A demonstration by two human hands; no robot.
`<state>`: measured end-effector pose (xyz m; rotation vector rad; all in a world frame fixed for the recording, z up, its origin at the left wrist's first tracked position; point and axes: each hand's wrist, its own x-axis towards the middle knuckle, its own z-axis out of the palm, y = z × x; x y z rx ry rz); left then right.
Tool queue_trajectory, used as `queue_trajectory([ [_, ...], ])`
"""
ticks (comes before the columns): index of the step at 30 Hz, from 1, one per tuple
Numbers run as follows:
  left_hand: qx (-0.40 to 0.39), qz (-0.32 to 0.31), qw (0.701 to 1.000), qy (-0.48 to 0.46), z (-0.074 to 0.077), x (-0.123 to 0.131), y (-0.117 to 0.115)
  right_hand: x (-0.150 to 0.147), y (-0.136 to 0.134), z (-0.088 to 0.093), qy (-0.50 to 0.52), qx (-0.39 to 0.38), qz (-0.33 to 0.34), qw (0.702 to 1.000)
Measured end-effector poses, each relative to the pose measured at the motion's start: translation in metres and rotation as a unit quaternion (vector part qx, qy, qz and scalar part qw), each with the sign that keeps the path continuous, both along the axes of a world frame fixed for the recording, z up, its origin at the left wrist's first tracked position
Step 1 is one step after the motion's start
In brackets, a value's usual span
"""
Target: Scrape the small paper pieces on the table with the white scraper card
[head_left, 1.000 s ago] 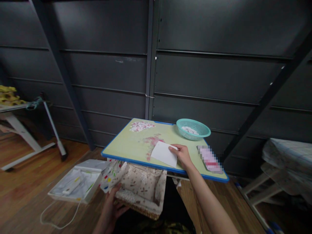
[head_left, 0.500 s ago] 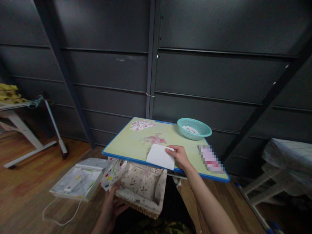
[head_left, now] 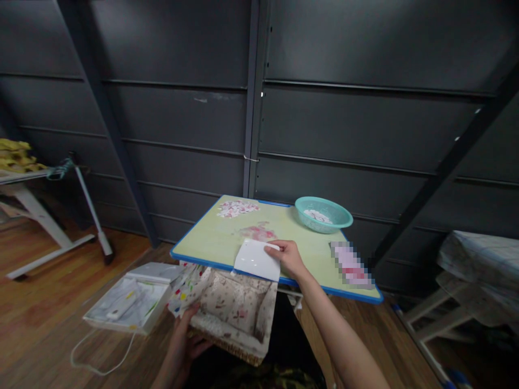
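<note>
My right hand [head_left: 286, 257] pinches a flat, slightly shiny white card [head_left: 257, 259] by its right side. The card lies tilted over the front edge of a pale yellow table [head_left: 211, 237] with blue trim, above the back rim of a basket. That wicker basket [head_left: 231, 300], lined with patterned cloth, hangs tipped just below the table edge. My left hand [head_left: 187, 329] grips its left front corner. Behind the card, a pink-red smear [head_left: 259, 231] marks the tabletop. A pile of small white and pink pieces [head_left: 237, 208] lies at the far left of the table.
A turquoise plastic basin [head_left: 324, 213] with small white pieces stands at the table's back right. Nearer is a blurred phone-shaped object [head_left: 352, 265]. An open white box [head_left: 127, 305] with a cable sits at lower left. A dark panelled wall [head_left: 182, 108] rises behind.
My right hand has moved the white card a little to the left, and the card now tilts more toward the basket. My left hand and the basket have barely moved.
</note>
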<state>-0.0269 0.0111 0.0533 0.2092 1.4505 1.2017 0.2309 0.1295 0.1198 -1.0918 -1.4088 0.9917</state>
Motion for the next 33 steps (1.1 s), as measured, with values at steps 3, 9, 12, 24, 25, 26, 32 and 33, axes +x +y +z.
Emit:
queue_trajectory([
  [3,0.004,0.010,1.000,0.000,-0.001,-0.001,-0.001,0.008,0.005,0.003,0.017,0.006,-0.039,0.999],
  [9,0.015,0.012,1.000,-0.008,0.008,0.002,-0.002,0.023,0.014,0.002,-0.018,0.012,-0.067,0.997],
  [12,0.012,0.014,1.000,-0.011,0.008,0.002,-0.002,0.021,0.013,0.002,-0.011,0.005,-0.054,0.998],
  [24,0.008,0.010,1.000,-0.014,0.004,0.000,-0.005,0.036,0.004,0.002,0.054,0.001,-0.090,0.995],
  [25,0.008,0.006,1.000,-0.015,0.005,0.000,-0.005,0.038,0.003,0.002,0.052,0.002,-0.095,0.994],
  [26,0.008,0.004,1.000,-0.015,0.005,0.000,-0.005,0.039,0.003,0.001,0.048,0.001,-0.097,0.994],
  [32,0.004,0.003,1.000,-0.006,0.008,0.002,-0.004,0.036,0.000,-0.003,0.031,-0.008,-0.086,0.996],
  [33,0.006,0.002,1.000,-0.005,0.008,0.002,-0.004,0.036,0.000,-0.004,0.041,-0.006,-0.093,0.995],
])
